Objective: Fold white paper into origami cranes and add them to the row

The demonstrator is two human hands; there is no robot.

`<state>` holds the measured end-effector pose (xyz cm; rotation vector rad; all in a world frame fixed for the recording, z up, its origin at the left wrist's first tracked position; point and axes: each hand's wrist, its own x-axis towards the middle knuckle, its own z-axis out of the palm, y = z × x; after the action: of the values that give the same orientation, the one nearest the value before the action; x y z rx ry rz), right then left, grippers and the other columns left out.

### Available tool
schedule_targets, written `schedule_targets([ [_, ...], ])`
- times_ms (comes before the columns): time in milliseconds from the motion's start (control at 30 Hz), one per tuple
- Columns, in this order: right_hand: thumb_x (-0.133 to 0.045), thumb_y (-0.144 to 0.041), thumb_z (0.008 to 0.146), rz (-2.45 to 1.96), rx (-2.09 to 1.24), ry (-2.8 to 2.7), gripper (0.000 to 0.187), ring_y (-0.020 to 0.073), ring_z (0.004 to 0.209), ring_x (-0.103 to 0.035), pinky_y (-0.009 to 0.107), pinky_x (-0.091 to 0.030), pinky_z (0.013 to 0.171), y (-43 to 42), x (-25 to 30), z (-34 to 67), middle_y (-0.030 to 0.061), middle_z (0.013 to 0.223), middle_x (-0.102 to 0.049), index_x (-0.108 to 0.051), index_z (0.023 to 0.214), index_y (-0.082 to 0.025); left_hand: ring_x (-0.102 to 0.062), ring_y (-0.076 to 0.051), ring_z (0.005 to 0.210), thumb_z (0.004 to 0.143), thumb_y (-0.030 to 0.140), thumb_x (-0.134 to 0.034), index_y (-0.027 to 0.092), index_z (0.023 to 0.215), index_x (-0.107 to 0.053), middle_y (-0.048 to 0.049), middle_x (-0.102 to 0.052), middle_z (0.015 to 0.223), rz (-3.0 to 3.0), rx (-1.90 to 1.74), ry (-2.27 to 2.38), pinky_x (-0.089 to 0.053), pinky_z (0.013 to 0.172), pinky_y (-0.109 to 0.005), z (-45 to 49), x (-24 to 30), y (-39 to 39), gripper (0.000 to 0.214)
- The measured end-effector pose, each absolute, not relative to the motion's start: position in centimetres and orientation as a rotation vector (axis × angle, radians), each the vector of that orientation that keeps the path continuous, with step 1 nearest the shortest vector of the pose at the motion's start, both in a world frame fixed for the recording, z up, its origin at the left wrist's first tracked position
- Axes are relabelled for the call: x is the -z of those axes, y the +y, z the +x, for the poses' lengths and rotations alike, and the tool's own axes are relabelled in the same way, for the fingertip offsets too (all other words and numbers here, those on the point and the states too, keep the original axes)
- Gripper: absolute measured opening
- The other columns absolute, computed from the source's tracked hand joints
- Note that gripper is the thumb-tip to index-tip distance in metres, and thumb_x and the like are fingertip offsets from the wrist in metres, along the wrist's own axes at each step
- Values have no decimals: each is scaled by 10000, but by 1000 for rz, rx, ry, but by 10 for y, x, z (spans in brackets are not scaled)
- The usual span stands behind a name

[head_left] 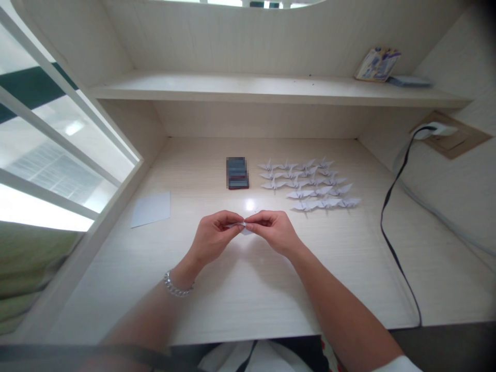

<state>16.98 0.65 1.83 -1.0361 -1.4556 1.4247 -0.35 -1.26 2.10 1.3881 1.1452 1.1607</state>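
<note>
Between my fingertips, low over the middle of the desk, is a small piece of folded white paper [245, 231], mostly covered by the fingers. My left hand [217, 233] pinches its left side with thumb and forefinger. From the right, my right hand [274, 230] pinches it the same way, the two thumbs almost meeting. Several white folded paper cranes [315, 181] stand in rows on the desk behind my right hand. Off to the left lies a flat white paper sheet [152, 209], apart from both hands.
A phone [237, 173], its screen blurred out, lies behind my hands. A black cable [383, 222] runs from a wall socket [451, 135] down the desk's right side. The shelf [232, 88] above holds a small patterned packet [377, 64]. A barred window [58, 113] is at left.
</note>
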Motion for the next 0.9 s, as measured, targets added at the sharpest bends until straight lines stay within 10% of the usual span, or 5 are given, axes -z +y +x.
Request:
schedule_targets([
  [900, -612, -211, 778, -1032, -999, -1736, 111, 165, 734, -620, 283, -475, 639, 2, -23, 168, 36, 808, -687, -711, 829, -220, -657, -165, 705, 651, 244, -740, 130, 793, -642, -56, -692, 766, 1270, -1241, 1130, -558, 687, -301, -3, -16, -10, 206],
])
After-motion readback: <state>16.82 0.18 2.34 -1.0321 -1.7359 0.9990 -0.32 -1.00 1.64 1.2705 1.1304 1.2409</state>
